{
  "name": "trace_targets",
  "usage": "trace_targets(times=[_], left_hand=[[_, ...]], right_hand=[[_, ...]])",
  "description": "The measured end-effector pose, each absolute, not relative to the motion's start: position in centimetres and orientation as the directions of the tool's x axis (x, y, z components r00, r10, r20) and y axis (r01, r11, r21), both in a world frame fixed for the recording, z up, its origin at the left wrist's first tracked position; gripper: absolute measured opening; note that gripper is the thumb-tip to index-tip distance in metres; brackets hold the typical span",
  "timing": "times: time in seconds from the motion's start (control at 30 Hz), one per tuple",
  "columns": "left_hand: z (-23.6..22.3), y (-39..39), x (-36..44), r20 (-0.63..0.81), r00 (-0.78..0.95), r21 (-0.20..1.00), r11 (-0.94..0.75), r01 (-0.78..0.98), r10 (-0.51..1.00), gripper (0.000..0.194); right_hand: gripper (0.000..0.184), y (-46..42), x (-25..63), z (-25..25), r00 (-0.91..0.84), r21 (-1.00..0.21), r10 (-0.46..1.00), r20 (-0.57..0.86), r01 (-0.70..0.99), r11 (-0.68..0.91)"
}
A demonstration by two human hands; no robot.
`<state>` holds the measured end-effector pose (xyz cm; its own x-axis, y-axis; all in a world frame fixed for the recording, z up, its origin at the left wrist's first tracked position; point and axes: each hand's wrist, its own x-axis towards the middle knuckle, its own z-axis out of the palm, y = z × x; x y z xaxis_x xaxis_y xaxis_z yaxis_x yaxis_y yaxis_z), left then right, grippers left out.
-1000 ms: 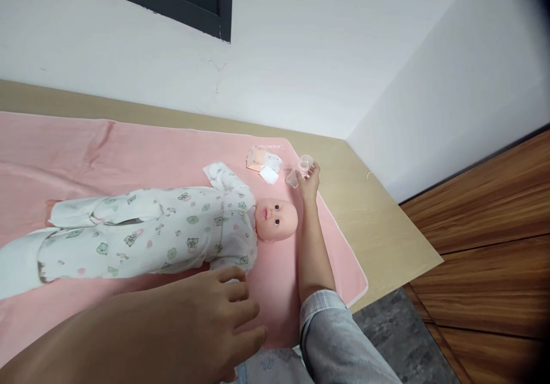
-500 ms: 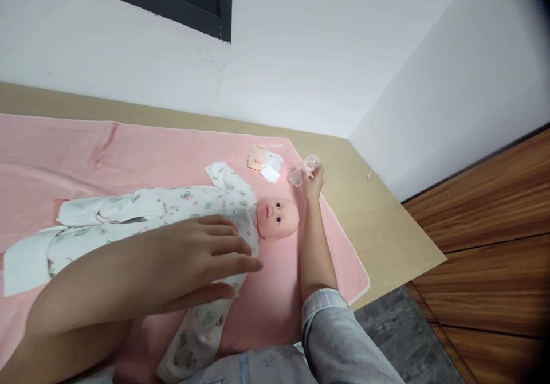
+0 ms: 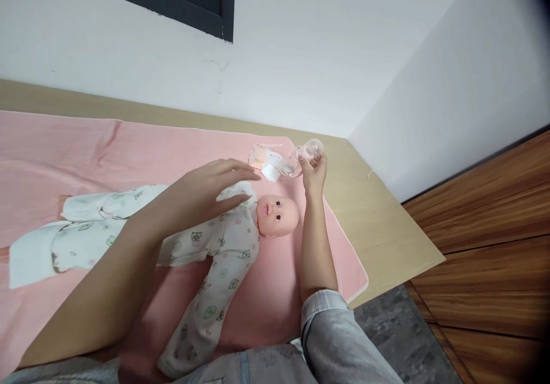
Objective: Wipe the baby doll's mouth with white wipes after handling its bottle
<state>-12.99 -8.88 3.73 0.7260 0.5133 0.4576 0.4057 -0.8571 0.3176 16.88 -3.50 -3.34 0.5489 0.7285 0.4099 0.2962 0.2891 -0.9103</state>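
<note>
A clear baby bottle (image 3: 292, 165) with a see-through cap is in my right hand (image 3: 314, 173), fingers wrapped round its neck at the far right corner of the pink blanket (image 3: 86, 143). My left hand (image 3: 219, 186) hovers over the chest of a baby doll (image 3: 278, 216), fingers stretched out and thumb apart, holding nothing. The doll lies on its back with its head to the right, dressed in a white patterned outfit (image 3: 227, 263). My left hand and forearm hide its far arm and part of its trunk.
Behind the doll's head lie a small patterned cloth packet (image 3: 259, 156) and a white square (image 3: 270, 172). The blanket covers a wooden table (image 3: 378, 223), with a white wall (image 3: 283, 74) behind it. Wood-grain cabinet panels (image 3: 485, 218) stand to the right.
My left hand has moved away from me and up across the doll's chest towards the bottle. My right hand has lifted the bottle slightly and tilted it.
</note>
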Motion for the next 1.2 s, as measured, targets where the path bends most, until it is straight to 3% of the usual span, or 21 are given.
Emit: trace_targets(times=[0.17,0.3,0.6,0.83,0.97,1.1,1.2], left_hand=[[3.2,-8.8,-10.9,0.577,0.468,0.41,-0.733,0.543,0.67,0.046],[2.9,-9.0,-10.1,0.585,0.352,0.482,-0.662,0.574,0.731,0.057],[3.3,-8.8,-10.1,0.49,0.279,0.551,-0.542,0.635,0.826,0.063],[3.0,-8.3,-10.1,0.498,0.287,0.527,-0.548,0.649,0.819,0.062],[2.7,-7.4,-10.7,0.488,0.289,0.488,-0.532,0.692,0.824,0.065],[2.9,-6.1,-12.9,0.51,0.251,0.491,-0.518,0.7,0.823,0.055],[2.8,-4.6,-15.3,0.479,0.175,0.507,-0.434,0.745,0.86,0.054]], right_hand=[[0.06,-5.2,12.4,-1.1,0.358,-0.874,0.797,0.486,0.183,0.451],[0.059,-7.5,8.1,0.3,0.19,-0.879,0.858,0.477,0.105,0.466],[0.059,-10.0,3.7,0.9,0.086,-0.9,0.896,0.437,0.047,0.434],[0.052,-10.1,4.0,1.3,0.127,-0.868,0.858,0.497,0.087,0.49],[0.057,-10.0,5.3,2.0,0.168,-0.85,0.834,0.526,0.093,0.518],[0.061,-8.0,9.6,1.5,0.257,-0.823,0.783,0.567,0.212,0.527],[0.057,-5.6,14.0,-0.7,0.403,-0.852,0.752,0.522,0.285,0.439]])
